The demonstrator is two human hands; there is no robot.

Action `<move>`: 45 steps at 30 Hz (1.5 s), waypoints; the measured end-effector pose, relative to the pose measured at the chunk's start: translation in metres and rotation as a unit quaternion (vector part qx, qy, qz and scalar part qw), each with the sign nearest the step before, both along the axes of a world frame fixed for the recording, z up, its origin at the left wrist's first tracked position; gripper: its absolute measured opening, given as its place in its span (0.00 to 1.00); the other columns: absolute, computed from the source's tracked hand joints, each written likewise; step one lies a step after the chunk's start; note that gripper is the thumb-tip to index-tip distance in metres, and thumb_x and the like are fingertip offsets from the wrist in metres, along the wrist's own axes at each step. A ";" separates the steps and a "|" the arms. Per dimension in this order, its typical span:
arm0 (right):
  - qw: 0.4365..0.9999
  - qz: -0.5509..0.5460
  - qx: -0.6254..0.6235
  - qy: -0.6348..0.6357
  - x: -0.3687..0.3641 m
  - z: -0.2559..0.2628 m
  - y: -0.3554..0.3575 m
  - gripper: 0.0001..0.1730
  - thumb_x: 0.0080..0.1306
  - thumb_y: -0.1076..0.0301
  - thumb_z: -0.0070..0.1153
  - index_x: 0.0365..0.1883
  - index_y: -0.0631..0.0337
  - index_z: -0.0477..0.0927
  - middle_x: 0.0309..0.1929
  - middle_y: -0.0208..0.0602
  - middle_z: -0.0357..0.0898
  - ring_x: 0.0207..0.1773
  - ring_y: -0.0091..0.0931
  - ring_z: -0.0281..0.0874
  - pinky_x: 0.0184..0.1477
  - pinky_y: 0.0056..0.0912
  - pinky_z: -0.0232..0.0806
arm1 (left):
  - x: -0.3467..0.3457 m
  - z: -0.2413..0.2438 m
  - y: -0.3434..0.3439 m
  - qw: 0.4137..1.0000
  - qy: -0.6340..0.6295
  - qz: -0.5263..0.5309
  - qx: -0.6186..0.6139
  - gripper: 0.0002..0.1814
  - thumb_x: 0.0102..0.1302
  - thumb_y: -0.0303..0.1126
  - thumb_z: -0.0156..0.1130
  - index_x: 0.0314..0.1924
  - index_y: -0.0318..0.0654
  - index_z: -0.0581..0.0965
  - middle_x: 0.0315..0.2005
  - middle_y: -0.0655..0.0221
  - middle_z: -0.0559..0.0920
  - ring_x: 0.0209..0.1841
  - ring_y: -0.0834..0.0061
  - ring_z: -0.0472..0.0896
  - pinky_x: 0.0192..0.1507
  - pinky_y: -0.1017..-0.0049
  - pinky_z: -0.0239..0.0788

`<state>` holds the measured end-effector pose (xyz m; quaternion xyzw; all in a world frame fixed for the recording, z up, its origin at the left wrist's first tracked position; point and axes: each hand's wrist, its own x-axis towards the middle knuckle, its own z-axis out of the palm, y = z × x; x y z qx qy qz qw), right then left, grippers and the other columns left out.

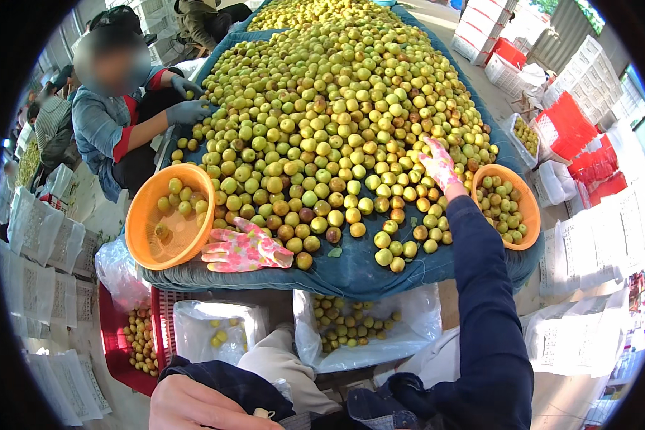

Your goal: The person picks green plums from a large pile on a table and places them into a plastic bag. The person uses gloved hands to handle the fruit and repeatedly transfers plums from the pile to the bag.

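Observation:
A big heap of green-brown jujube fruits (322, 113) covers a table draped in blue cloth (355, 274). My right hand (441, 164), in a pink patterned glove, reaches onto the fruits at the heap's right side; whether it grips one I cannot tell. Low at the picture's bottom left is my left hand (204, 406), bare and near my body, its fingertips hidden. An empty pink patterned glove (244, 248) lies at the table's front edge. Beside it an orange basket (134, 226) tilts with some fruits inside. At the right corner another orange basket (535, 215) holds more.
Below the table edge stand a plastic-lined container (419, 344) with fruits, a smaller lined one (188, 333) and a red crate (113, 344). A gloved co-worker (102, 123) sits at the table's left side. Stacked white crates (596, 242) and red crates (567, 126) stand at right.

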<state>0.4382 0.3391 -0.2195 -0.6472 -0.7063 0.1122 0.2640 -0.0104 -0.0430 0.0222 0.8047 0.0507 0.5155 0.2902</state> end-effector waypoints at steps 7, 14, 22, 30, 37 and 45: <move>0.966 0.031 0.045 -0.253 -0.044 -0.025 -0.026 0.22 0.66 0.50 0.58 0.55 0.45 0.82 0.57 0.39 0.77 0.62 0.44 0.69 0.61 0.49 0.66 | 0.003 -0.002 0.006 1.000 0.000 0.001 -0.004 0.12 0.71 0.37 0.58 0.47 0.37 0.74 0.38 0.51 0.83 0.32 0.58 0.87 0.20 0.76 0.74; 0.977 0.081 0.002 -0.197 -0.055 -0.002 -0.070 0.22 0.59 0.50 0.64 0.50 0.49 0.84 0.47 0.41 0.79 0.54 0.43 0.75 0.55 0.46 0.70 | -0.001 -0.001 -0.002 1.000 -0.003 0.020 -0.007 0.11 0.70 0.36 0.58 0.47 0.37 0.74 0.38 0.51 0.83 0.32 0.58 0.88 0.20 0.76 0.74; 0.960 0.107 -0.114 -0.231 -0.109 -0.004 -0.021 0.26 0.61 0.55 0.59 0.57 0.51 0.80 0.52 0.42 0.83 0.59 0.39 0.77 0.59 0.43 0.68 | -0.003 0.002 -0.002 1.000 -0.001 0.016 -0.004 0.12 0.68 0.34 0.60 0.48 0.37 0.73 0.37 0.52 0.82 0.31 0.58 0.87 0.20 0.76 0.73; 0.987 0.151 0.028 -0.040 -0.115 0.006 -0.075 0.25 0.52 0.71 0.69 0.48 0.51 0.74 0.52 0.44 0.71 0.54 0.45 0.74 0.55 0.48 0.69 | -0.008 0.000 -0.008 0.999 -0.012 0.032 0.000 0.12 0.69 0.35 0.60 0.47 0.37 0.73 0.37 0.52 0.83 0.31 0.59 0.88 0.19 0.77 0.72; 0.963 0.233 0.012 0.132 -0.085 0.049 -0.152 0.29 0.55 0.72 0.69 0.57 0.57 0.76 0.57 0.40 0.75 0.62 0.36 0.73 0.64 0.38 0.67 | -0.003 0.000 -0.012 0.999 -0.028 0.019 0.020 0.12 0.70 0.37 0.60 0.46 0.37 0.74 0.37 0.52 0.83 0.31 0.58 0.87 0.19 0.77 0.72; 0.915 0.175 -0.100 0.350 -0.055 0.070 -0.225 0.31 0.60 0.72 0.70 0.61 0.59 0.74 0.59 0.30 0.75 0.60 0.23 0.73 0.59 0.28 0.70 | 0.000 0.002 -0.014 0.998 -0.033 -0.024 0.046 0.14 0.71 0.39 0.60 0.46 0.36 0.74 0.37 0.50 0.82 0.30 0.57 0.87 0.18 0.76 0.73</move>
